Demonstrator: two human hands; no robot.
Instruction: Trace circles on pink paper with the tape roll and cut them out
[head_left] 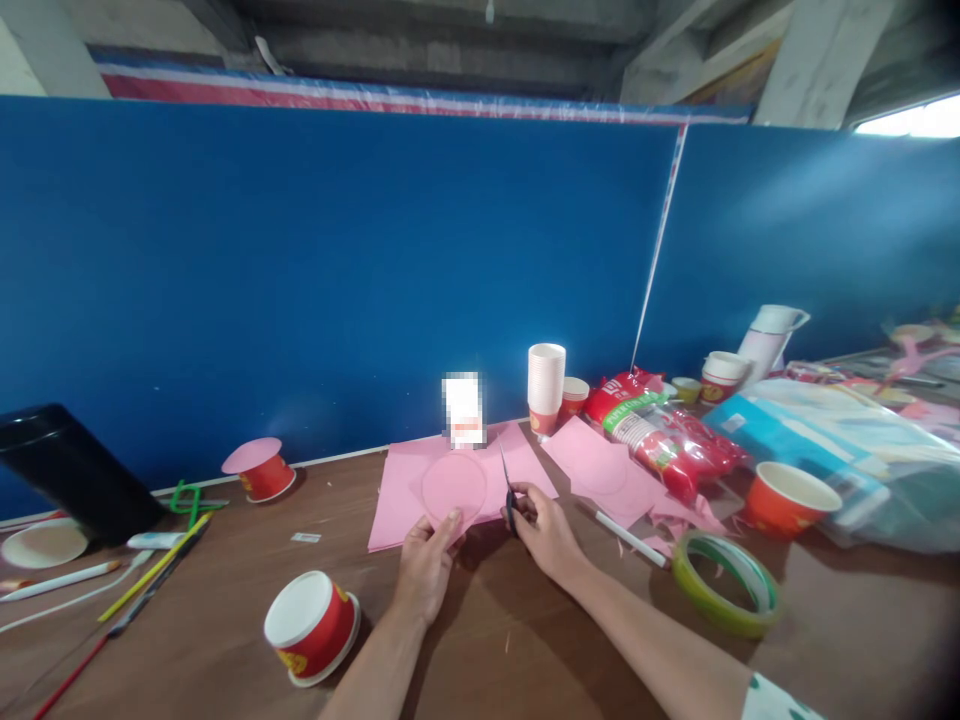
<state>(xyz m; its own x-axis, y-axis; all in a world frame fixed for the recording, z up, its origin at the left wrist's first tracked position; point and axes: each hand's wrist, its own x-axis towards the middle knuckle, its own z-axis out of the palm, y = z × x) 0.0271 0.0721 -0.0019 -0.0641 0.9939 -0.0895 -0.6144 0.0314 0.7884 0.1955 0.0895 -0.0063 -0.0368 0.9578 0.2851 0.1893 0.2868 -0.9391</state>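
Observation:
My left hand (426, 568) pinches the near edge of a pink paper sheet (405, 480) that carries a drawn circle (454, 487). To its right, my right hand (546, 530) is closed round the handles of a pair of scissors (508, 490), whose blades point up over the sheet's right part. Both hands rest low over the brown table (480, 640), close to each other.
A red paper cup (311, 627) lies on its side at near left. A green tape ring (726, 583), a white pen (630, 538), a second pink sheet (604, 470), stacked cups (545, 385) and a red cup pack (660, 440) lie right. Pencils (154, 570) and a capped cup (259, 470) lie left.

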